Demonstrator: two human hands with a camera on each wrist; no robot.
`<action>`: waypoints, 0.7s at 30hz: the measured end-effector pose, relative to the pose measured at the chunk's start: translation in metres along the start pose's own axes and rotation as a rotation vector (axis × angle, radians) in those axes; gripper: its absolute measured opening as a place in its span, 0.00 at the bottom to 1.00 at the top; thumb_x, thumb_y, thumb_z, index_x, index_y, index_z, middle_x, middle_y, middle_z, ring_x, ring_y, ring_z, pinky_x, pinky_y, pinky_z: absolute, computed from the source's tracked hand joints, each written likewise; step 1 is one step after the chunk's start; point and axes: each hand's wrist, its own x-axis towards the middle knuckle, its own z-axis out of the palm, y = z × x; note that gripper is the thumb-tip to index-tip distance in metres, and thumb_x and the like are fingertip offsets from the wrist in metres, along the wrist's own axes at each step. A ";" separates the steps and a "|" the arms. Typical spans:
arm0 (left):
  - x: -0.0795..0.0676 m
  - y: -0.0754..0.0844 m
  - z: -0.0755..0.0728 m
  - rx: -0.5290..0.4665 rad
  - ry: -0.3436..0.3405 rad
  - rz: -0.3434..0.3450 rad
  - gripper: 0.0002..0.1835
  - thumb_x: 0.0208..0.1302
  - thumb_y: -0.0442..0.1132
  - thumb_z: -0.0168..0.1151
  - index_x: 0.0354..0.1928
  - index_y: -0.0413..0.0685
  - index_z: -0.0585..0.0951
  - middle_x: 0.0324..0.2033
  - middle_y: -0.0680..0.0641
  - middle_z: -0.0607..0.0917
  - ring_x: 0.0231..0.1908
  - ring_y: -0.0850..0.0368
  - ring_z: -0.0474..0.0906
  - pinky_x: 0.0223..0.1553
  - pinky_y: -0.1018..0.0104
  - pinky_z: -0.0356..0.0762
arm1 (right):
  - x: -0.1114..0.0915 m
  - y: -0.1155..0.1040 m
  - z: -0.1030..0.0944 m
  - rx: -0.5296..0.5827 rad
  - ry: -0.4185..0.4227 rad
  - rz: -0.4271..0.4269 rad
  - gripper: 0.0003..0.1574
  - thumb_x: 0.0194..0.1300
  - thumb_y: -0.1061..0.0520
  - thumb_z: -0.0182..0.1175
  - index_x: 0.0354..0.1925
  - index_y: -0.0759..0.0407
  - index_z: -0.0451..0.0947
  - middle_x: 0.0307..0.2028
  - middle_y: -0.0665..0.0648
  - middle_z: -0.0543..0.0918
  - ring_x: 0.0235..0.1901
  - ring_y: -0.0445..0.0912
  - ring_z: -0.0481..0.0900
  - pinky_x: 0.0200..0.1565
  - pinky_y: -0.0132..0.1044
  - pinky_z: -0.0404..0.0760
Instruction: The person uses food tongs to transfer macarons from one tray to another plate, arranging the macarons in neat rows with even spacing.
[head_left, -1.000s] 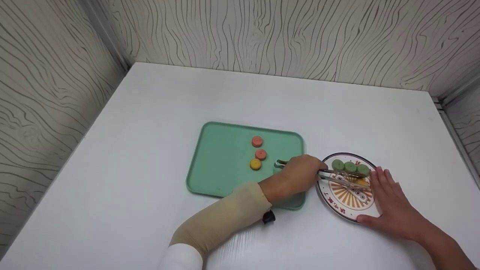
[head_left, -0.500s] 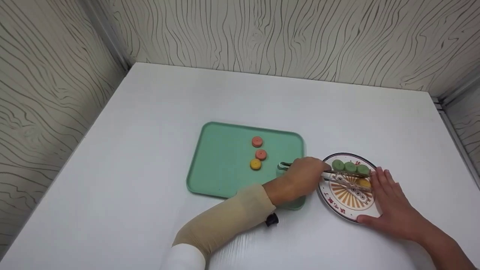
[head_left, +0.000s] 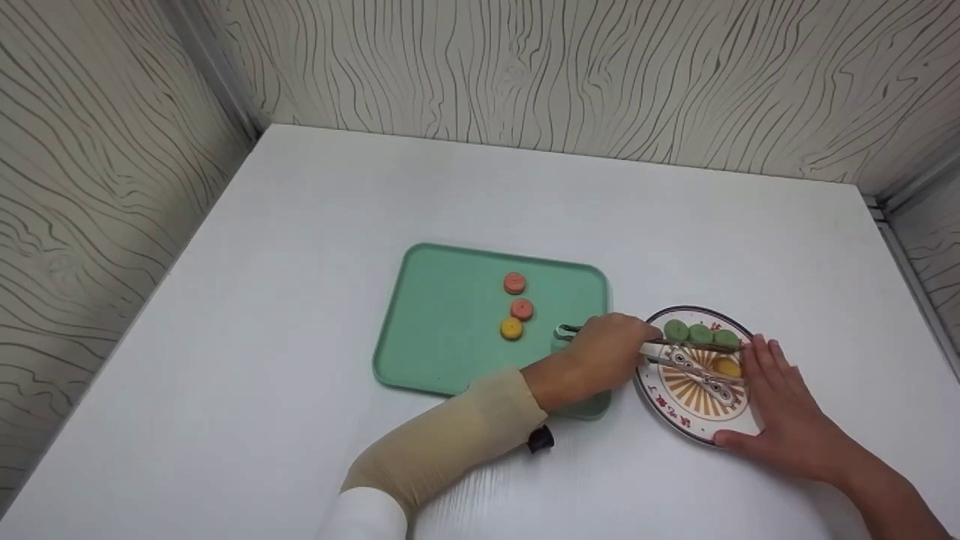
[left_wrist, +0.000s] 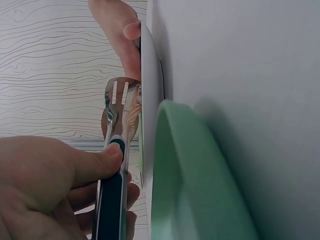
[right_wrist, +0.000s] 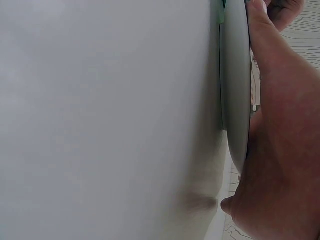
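Note:
My left hand [head_left: 611, 352] grips a pair of metal tongs [head_left: 660, 352] with dark handle panels, seen close up in the left wrist view. The tongs' arms stand apart over a white patterned plate [head_left: 679, 420], one on each side of a small round yellow piece [head_left: 726, 367]; contact with it cannot be told. Several green round pieces [head_left: 701, 334] sit in a row along the plate's far side, next to the upper arm of the tongs. On the plate's right rim my right hand [head_left: 787, 416] rests with straight fingers, its thumb at the near edge.
A green rimmed tray [head_left: 435, 322] lies left of the plate, partly under my left arm. On it are two reddish round pieces [head_left: 514, 283] and one yellow round piece [head_left: 511, 328]. Wood-patterned walls stand behind and beside the white table [head_left: 285, 300].
My left hand has shifted slightly right and down with the tongs since the first frame. The tongs' arms have spread a little around the yellow piece. My right hand stays in place.

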 end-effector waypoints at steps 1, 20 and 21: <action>0.000 0.000 -0.001 -0.003 -0.001 -0.002 0.19 0.71 0.35 0.64 0.60 0.60 0.84 0.52 0.58 0.87 0.54 0.64 0.81 0.52 0.71 0.78 | 0.000 0.000 0.000 -0.002 -0.002 0.001 0.81 0.55 0.37 0.74 0.79 0.71 0.31 0.79 0.71 0.32 0.78 0.54 0.19 0.68 0.32 0.17; -0.002 -0.007 -0.007 -0.057 0.024 0.034 0.19 0.70 0.38 0.66 0.62 0.59 0.83 0.53 0.59 0.86 0.53 0.65 0.80 0.53 0.71 0.76 | 0.001 -0.001 -0.002 -0.004 -0.020 0.009 0.82 0.56 0.36 0.73 0.79 0.70 0.28 0.78 0.74 0.33 0.78 0.56 0.19 0.68 0.32 0.16; -0.002 -0.008 -0.007 -0.063 0.023 0.036 0.19 0.70 0.38 0.66 0.62 0.58 0.83 0.53 0.59 0.86 0.53 0.65 0.80 0.53 0.72 0.75 | 0.001 -0.001 -0.001 -0.005 -0.021 0.011 0.82 0.56 0.36 0.73 0.79 0.70 0.28 0.78 0.74 0.33 0.78 0.56 0.19 0.68 0.32 0.16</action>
